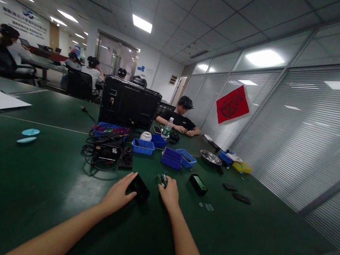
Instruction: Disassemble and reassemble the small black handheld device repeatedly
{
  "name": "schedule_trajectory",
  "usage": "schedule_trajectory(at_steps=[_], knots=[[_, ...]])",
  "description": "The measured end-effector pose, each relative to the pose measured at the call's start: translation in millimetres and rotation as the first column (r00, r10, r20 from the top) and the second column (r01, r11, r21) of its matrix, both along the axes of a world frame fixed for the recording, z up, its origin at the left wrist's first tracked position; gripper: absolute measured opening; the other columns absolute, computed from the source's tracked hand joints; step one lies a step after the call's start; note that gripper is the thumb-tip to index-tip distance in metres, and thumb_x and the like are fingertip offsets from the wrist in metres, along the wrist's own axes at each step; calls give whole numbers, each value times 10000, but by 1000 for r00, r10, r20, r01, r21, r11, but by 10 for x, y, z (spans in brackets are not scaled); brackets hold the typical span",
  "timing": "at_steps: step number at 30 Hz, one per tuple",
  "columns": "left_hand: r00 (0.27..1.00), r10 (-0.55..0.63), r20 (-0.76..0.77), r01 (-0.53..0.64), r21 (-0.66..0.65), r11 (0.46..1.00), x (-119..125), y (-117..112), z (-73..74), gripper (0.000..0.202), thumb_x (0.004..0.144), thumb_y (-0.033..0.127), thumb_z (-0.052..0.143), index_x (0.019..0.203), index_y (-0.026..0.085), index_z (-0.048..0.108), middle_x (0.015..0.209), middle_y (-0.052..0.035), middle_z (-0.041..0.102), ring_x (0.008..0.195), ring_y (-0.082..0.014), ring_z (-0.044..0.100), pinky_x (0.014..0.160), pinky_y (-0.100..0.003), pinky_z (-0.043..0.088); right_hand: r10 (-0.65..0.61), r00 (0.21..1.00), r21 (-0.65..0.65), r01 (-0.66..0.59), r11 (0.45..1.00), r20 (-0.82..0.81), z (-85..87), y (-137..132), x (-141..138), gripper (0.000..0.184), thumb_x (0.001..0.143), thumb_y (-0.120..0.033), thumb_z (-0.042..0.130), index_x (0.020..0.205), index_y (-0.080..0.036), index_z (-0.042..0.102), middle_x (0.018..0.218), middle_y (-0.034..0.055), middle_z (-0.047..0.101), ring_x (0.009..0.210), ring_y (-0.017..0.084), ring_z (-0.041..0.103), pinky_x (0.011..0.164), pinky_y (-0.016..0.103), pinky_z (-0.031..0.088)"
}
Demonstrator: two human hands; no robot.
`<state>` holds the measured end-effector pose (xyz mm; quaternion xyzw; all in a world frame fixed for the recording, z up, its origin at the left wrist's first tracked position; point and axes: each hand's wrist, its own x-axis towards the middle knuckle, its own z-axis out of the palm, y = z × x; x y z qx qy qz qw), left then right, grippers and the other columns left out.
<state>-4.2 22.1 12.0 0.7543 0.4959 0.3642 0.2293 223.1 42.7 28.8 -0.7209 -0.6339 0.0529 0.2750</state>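
Note:
My left hand (pixel 120 193) grips a black rectangular plastic case (pixel 140 188), its thumb on the near side and its fingers along the far edge. The case is tilted, with its dark hollow side partly showing. A short way to the right, my right hand (pixel 170 192) has its fingers closed on a small circuit board (pixel 161 180) with thin wires or parts on it. The two hands are apart, both low over the green table. Right of my right hand lies a second black case (pixel 198 185) with a green board or panel inside.
Blue bins (pixel 143 146) stand beyond my hands, beside a cable-wrapped black power unit (pixel 106 154). A metal bowl (pixel 211 158) and flat black pieces (pixel 241 198) lie right. A large black panel (pixel 129 105) stands behind. A person (pixel 182 116) sits across the green table (pixel 57 195).

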Motion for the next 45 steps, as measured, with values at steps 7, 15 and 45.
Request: schedule_trajectory(at_steps=[7, 15, 45], knots=[[996, -76, -45, 78, 59, 995, -25, -60, -20, 398, 719, 247, 529, 1118, 257, 523, 1271, -17, 449, 1142, -185, 443, 991, -328, 334, 39, 956, -51, -56, 997, -289, 18, 90, 71, 381, 729, -298, 524, 1055, -105, 569, 894, 87, 633, 819, 182, 589, 719, 241, 424], [994, -110, -23, 111, 62, 992, -31, -117, 29, 348, 724, 226, 525, 1071, 247, 547, 1243, -28, 444, 1105, -190, 463, 977, -339, 355, -33, 997, -14, 32, 999, -72, 67, 58, 181, 397, 797, -396, 424, 1047, -130, 580, 1049, 109, 589, 974, 219, 531, 823, 282, 384], [989, -69, -131, 56, -103, 993, -41, -98, 32, 637, 646, 302, 600, 1248, 213, 416, 1109, -57, 576, 1006, -194, 528, 885, -279, 368, -13, 992, 64, 21, 998, -129, 82, 44, 202, 402, 644, -290, 605, 1007, -121, 621, 959, 120, 553, 875, 232, 534, 830, 318, 385]])
